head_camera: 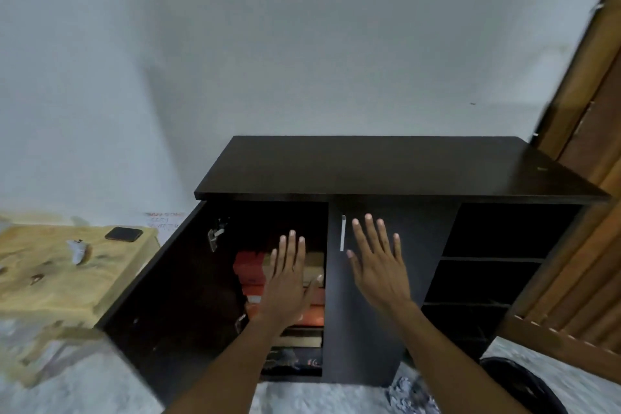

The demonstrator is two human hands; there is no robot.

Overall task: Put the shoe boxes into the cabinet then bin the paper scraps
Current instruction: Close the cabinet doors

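- Shoe boxes [249, 266] sat stacked in the open left bay of the cabinet [386, 168]; probably light, stiff cardboard with crushable corners, best gripped by both side walls.
- Left hand [289, 282] was spread flat before them, holding nothing.
- Right hand [378, 265] was flat-fingered and empty, before the closed door [386, 306]; contact unclear.

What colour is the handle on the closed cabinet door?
The handle is silvery white; head view.

Dim, flat, cool indoor light; its source is out of view. The wall [302, 27] carries a soft grey shadow left of centre. The dark cabinet [386, 165] loses detail inside. Wide-angle distortion curves the wooden door [584, 104] at the right edge. The floor [84, 380] at lower left is smeared with blur.
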